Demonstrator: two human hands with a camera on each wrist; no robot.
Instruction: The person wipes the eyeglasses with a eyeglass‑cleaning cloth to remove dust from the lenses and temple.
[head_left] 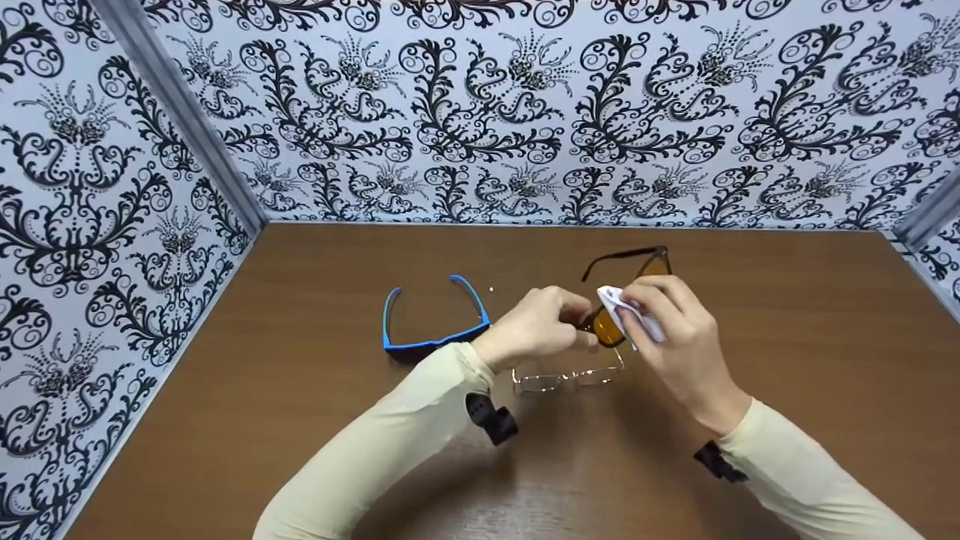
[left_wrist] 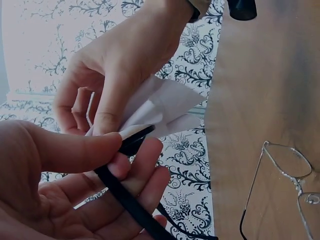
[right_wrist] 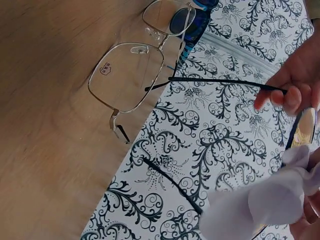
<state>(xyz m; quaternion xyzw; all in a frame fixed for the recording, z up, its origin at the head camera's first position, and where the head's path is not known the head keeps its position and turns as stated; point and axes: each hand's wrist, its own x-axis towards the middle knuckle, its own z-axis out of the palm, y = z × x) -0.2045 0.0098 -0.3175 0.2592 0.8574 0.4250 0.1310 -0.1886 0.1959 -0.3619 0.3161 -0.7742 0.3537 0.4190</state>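
My left hand pinches a pair of black-framed glasses with amber lenses near one lens and temple. In the left wrist view the thumb lies along the frame's end, and a dark temple crosses the fingers. My right hand grips a white cloth between thumb and fingers and presses it over the amber glasses. Part of the lenses and the bridge is hidden behind the cloth and the right hand. The glasses are held up above the table, one temple pointing away at the back.
Thin metal-framed clear glasses stand on the brown table just below the hands. Blue-framed sunglasses lie to the left, temples toward the back. Patterned wall panels enclose the table's back and sides.
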